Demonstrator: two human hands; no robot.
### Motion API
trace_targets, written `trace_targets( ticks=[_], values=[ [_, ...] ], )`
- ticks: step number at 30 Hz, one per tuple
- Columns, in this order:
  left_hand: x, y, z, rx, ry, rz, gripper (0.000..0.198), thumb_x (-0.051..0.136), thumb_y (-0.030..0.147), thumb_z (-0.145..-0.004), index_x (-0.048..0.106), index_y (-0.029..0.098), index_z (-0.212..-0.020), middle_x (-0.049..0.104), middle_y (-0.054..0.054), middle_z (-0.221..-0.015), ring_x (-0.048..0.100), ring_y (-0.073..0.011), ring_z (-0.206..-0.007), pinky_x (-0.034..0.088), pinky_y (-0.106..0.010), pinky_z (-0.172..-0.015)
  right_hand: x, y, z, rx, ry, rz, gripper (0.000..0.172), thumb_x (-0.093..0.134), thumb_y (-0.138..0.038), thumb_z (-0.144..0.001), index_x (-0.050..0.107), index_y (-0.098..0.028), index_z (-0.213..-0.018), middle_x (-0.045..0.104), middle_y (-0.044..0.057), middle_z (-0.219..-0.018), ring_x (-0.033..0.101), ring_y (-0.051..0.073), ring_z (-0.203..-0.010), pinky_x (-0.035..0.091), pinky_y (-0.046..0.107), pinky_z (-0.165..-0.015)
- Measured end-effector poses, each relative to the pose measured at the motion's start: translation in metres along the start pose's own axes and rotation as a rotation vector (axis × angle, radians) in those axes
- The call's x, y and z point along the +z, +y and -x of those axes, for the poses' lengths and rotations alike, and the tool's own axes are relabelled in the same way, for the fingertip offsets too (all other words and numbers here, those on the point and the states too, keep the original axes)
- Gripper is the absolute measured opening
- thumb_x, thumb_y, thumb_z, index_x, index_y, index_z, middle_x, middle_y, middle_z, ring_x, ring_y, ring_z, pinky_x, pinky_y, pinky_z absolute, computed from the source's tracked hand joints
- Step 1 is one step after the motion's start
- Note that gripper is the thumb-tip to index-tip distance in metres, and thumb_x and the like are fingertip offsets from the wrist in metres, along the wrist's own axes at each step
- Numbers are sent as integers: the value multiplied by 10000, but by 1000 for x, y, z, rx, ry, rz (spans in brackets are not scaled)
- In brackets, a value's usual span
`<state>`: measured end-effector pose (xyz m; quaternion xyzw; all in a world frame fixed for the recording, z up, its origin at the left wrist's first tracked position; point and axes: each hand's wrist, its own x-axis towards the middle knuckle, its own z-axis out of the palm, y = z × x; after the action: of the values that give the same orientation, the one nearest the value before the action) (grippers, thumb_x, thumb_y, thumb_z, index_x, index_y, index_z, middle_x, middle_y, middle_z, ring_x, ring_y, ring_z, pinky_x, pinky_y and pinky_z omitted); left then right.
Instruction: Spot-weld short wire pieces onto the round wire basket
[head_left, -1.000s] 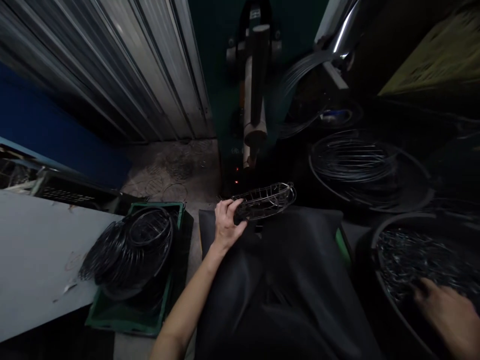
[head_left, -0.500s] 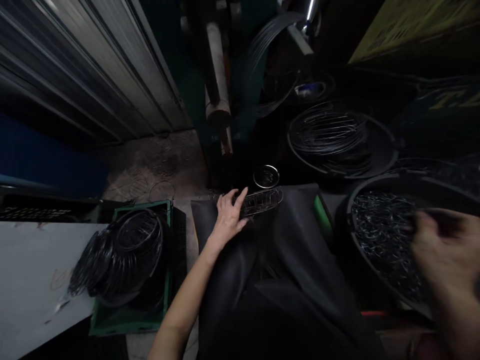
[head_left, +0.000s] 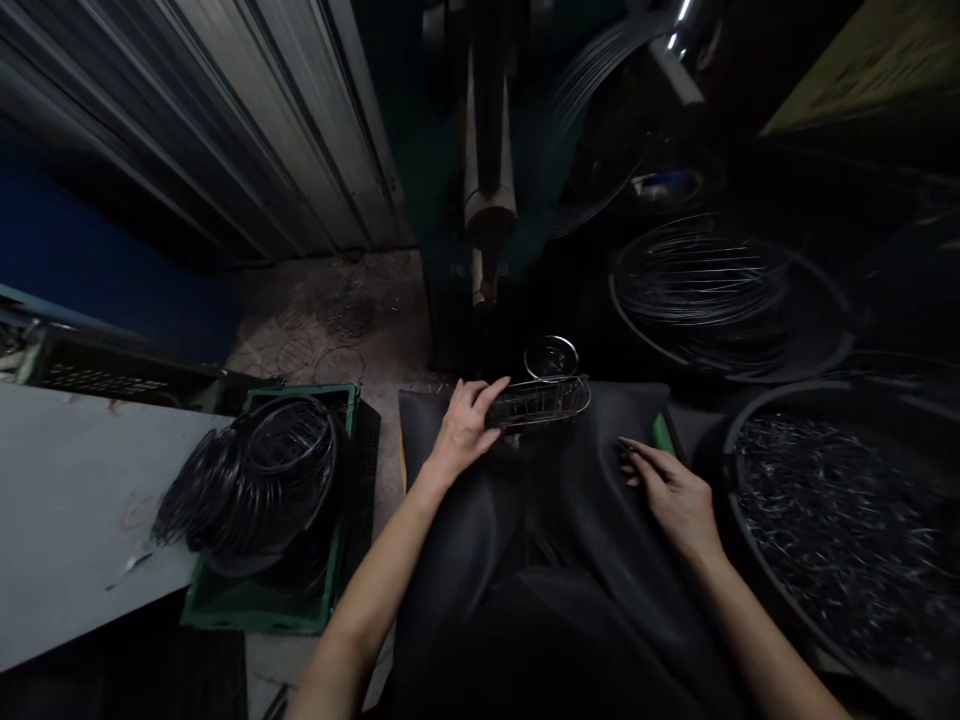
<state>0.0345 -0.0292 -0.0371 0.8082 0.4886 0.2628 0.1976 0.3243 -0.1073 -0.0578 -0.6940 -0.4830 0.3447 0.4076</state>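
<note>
My left hand grips the left end of a long wire basket frame that lies across the far edge of the black apron on my lap. Just behind the frame stands a small round metal ring. My right hand rests on the apron to the right, fingers pinched on a small dark piece I cannot make out.
A green crate of black wire rings sits at the left beside a grey table. A round black tub of small wire pieces is at the right; coiled wire lies behind it. A machine post stands ahead.
My right hand has come out of the tub of wire pieces and moved left onto the apron. The left hand kept its hold on the wire frame, which now lies flatter.
</note>
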Motion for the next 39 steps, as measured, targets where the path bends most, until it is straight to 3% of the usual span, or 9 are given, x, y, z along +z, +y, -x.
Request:
trace_targets(
  ticks=[5,8,11,15,19,24,39],
  values=[
    [-13,9,-12,-16,-42,-12,667,592,90,-723,388,255,-1335,465,-56,-1133,495,-217,-1099,361,-518,-1070,26,-73,0,75,0,-151,411,717,-510,-695,681,-160,-909,624,24,-648,569,131,-505,486,223,-451],
    [-14,16,-15,-41,-45,-56,654,585,69,-717,406,254,-1318,465,-57,-1127,487,-222,-1102,330,-538,-1085,52,-95,-10,85,-97,-210,417,714,-540,-691,650,-158,-842,614,20,-618,590,149,-514,483,226,-446],
    [-12,21,-14,-50,-37,-73,634,563,58,-722,390,241,-1304,465,-61,-1138,478,-223,-1126,276,-567,-1106,73,-98,-24,61,-152,-156,415,671,-552,-733,645,-163,-873,638,27,-625,616,162,-543,496,241,-495],
    [-13,24,-14,-44,-30,-109,618,544,61,-737,365,247,-1299,448,-65,-1153,466,-225,-1146,255,-582,-1109,91,-98,-33,39,-127,-150,404,657,-560,-738,630,-175,-859,673,40,-690,644,186,-586,515,270,-528],
    [-16,26,-19,-39,-12,-161,587,536,70,-755,372,239,-1292,448,-66,-1144,472,-224,-1123,255,-584,-1109,103,-102,-30,-12,-55,-210,413,648,-565,-743,631,-176,-880,689,55,-777,661,200,-641,541,300,-582],
    [-19,25,-23,-15,53,-225,597,517,51,-750,370,238,-1298,443,-69,-1149,461,-220,-1128,246,-582,-1116,114,-105,-29,-219,79,-68,341,595,-502,-811,649,-170,-870,673,40,-766,616,161,-611,509,280,-604],
    [-38,-4,-47,35,247,-306,591,527,27,-744,408,254,-1277,475,-61,-1149,495,-205,-1128,274,-612,-1096,152,-124,-56,-471,192,-148,229,569,-392,-876,636,-173,-879,655,37,-828,608,164,-749,475,287,-732]
  ],
)
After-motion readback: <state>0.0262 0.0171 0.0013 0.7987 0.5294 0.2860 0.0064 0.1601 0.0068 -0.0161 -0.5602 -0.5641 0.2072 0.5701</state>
